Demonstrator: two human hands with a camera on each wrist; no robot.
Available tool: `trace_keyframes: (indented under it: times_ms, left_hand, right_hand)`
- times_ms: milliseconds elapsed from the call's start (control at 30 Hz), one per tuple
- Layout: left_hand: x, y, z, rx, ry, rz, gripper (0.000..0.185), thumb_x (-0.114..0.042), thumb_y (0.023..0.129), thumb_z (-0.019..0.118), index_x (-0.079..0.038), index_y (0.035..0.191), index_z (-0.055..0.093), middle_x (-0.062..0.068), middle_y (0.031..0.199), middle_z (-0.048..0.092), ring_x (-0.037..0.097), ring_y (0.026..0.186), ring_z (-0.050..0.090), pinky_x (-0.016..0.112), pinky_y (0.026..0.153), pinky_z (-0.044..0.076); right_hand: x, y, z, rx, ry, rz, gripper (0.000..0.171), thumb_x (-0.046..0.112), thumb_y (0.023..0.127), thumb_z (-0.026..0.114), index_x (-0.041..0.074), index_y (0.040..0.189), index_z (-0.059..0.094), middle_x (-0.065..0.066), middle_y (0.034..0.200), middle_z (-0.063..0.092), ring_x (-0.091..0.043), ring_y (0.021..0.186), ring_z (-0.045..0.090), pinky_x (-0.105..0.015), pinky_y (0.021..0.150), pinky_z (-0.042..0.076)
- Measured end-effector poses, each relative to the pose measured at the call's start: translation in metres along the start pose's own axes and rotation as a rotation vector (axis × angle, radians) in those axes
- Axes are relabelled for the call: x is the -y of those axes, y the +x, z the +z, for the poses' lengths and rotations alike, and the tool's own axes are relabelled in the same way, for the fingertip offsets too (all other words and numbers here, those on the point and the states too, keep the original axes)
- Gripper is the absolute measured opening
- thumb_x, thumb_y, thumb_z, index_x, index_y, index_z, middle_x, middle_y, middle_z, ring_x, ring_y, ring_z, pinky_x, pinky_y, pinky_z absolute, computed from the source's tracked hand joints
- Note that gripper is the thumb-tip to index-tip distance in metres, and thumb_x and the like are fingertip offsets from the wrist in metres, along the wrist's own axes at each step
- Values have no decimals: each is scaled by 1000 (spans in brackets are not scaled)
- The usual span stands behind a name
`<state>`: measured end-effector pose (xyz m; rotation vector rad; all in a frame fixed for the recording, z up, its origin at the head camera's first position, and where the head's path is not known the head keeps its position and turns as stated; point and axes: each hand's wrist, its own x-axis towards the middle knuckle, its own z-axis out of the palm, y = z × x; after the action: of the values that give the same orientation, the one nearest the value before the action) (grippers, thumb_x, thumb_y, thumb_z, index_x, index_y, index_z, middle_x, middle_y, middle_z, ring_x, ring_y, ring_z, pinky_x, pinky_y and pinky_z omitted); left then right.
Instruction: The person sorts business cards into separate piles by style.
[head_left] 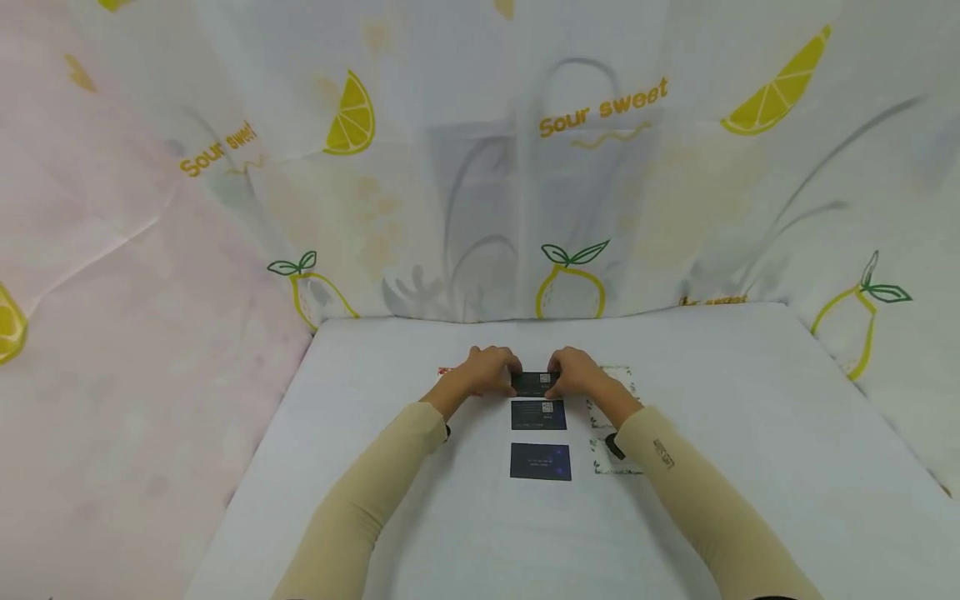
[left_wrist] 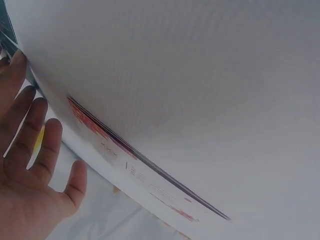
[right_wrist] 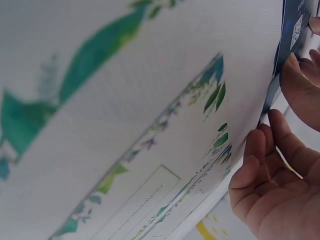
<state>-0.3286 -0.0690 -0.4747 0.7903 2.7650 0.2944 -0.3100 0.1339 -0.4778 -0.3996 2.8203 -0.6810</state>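
Both hands meet over a dark card [head_left: 535, 383] at the far end of a column of three dark cards on the white table [head_left: 750, 433]. My left hand [head_left: 491, 372] pinches its left end and my right hand [head_left: 576, 372] its right end. In the left wrist view the left hand [left_wrist: 30, 165] has its fingertips at the dark card's edge [left_wrist: 6, 25]. The right wrist view shows the right hand [right_wrist: 280, 170] with its thumb on the dark card [right_wrist: 295, 25]. Two more dark cards [head_left: 538, 414] [head_left: 540, 462] lie nearer me.
A red-printed white card [head_left: 447, 372] [left_wrist: 125, 155] lies under my left hand. A leaf-bordered white card [head_left: 609, 429] [right_wrist: 165, 150] lies under my right forearm. A lemon-print curtain [head_left: 570, 167] hangs behind the table, with pink cloth [head_left: 112, 333] on the left.
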Motion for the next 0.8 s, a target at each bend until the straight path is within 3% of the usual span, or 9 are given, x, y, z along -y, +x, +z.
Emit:
trace_keyframes:
  times_ms: [800]
  left_hand:
    - [-6, -3, 1, 12, 3, -22, 41, -25, 84, 79, -15, 122, 67, 4, 123, 63, 25, 120, 56, 53, 105, 33]
  right_hand:
    - [0, -6, 2, -2, 29, 33, 48, 22, 74, 87, 1, 111, 65, -12, 107, 64, -25, 98, 58, -42, 97, 47]
